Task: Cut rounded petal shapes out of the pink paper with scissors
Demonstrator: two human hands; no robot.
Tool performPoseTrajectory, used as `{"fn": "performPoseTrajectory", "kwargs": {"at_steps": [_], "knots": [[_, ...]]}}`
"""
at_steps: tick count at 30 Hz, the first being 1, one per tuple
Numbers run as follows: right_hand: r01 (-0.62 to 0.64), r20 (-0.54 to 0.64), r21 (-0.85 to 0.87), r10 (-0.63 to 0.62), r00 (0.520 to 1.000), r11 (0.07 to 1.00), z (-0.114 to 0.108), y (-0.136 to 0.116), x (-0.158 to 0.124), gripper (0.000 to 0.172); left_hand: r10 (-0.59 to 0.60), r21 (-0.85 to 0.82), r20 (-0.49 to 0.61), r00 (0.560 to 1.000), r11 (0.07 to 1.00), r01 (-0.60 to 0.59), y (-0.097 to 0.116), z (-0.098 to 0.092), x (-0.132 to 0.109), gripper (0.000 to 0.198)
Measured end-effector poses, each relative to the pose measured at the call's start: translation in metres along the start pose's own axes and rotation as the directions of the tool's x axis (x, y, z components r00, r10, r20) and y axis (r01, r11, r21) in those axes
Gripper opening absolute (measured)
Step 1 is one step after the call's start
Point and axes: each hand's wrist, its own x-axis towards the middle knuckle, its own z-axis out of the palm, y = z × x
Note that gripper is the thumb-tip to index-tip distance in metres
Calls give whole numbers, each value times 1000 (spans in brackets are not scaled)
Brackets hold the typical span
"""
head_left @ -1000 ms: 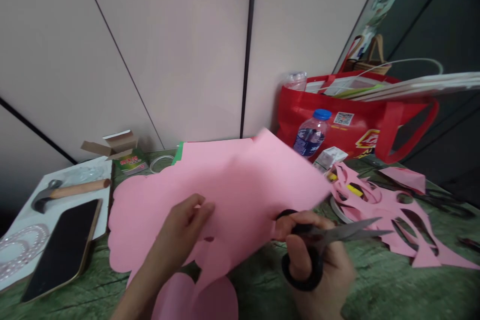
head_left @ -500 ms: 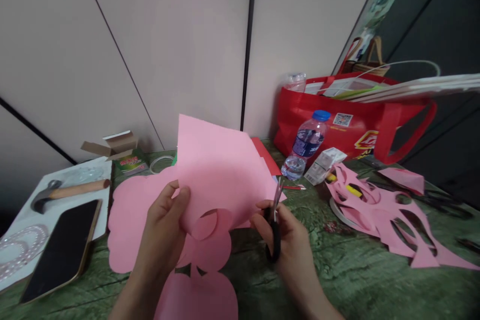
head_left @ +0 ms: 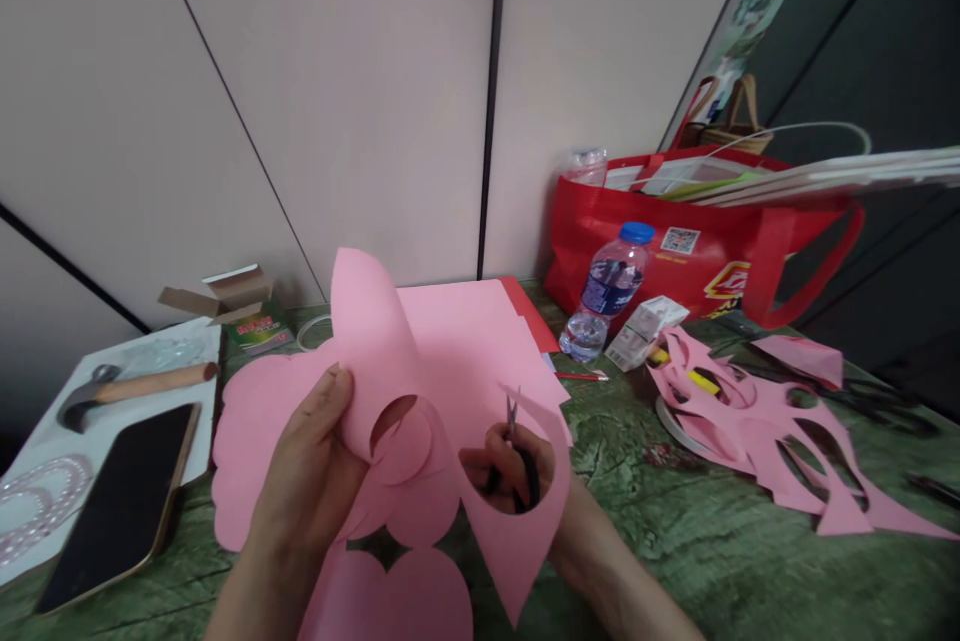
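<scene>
A curled sheet of pink paper [head_left: 379, 321] with round holes cut in it is pinched in my left hand [head_left: 319, 451]. My right hand [head_left: 521, 461] is closed around black-handled scissors [head_left: 512, 411], their narrow blades pointing up. Part of the pink sheet, with a large hole and a pointed lower corner, hangs in front of my right wrist; the hand shows through that hole. Underneath lie scalloped pink paper shapes [head_left: 259, 441] and rounded ones [head_left: 424, 591]. Behind my hands rests a stack of flat pink sheets [head_left: 465, 321].
On the left are a hammer [head_left: 150, 383], a phone [head_left: 124, 501], a beaded string [head_left: 45, 501] and an opened small box [head_left: 255, 316]. To the right stand a water bottle [head_left: 611, 291], a white carton [head_left: 646, 331] and a red bag [head_left: 675, 241]. Pink paper scraps [head_left: 765, 431] lie nearby.
The pink sheet has curled and swung down, uncovering the flat stack behind it. My right hand with the scissors has moved slightly left and down, behind the sheet's hole.
</scene>
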Motion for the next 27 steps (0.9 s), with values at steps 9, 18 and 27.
{"fn": "performPoseTrajectory", "kwargs": {"at_steps": [9,18,27], "knots": [[-445,293,317,360,886,837,6,-16,-14,38,-145,-30,62,987,989,147,0,5,-8,27],[88,-264,363,12,964,928,0,-21,-3,37,-160,28,453,877,986,165,-8,4,-21,90],[107,-165,237,-68,984,966,-2,-15,-3,26,-269,233,277,922,950,207,-25,0,-17,45]]}}
